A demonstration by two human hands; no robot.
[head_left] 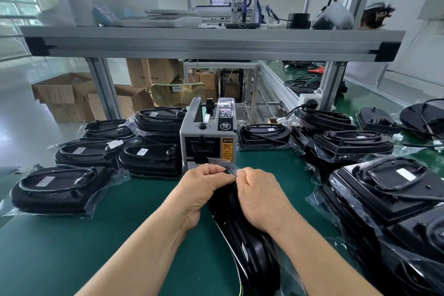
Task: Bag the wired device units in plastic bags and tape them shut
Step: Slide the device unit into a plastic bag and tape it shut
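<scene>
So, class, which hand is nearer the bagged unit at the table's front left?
Left. The left hand is right of that bagged unit across green mat; the right hand lies further right, beyond it. Both pinch one plastic bag.

My left hand [204, 190] and right hand [258, 196] curl over the mouth of the plastic bag [228, 166]. My fingertips are tucked out of sight, and I cannot tell whether any tape sits on the fold. The device unit [249, 245] inside is mostly covered by my wrists and forearms, and its near end runs off the bottom edge. The bag's crumpled top hides part of the lower front of the tape dispenser [207, 137]. The small print on its caution label [227, 149] is too fine to read. At the near right, a bagged unit [384, 190] is cut off by the right edge.
</scene>
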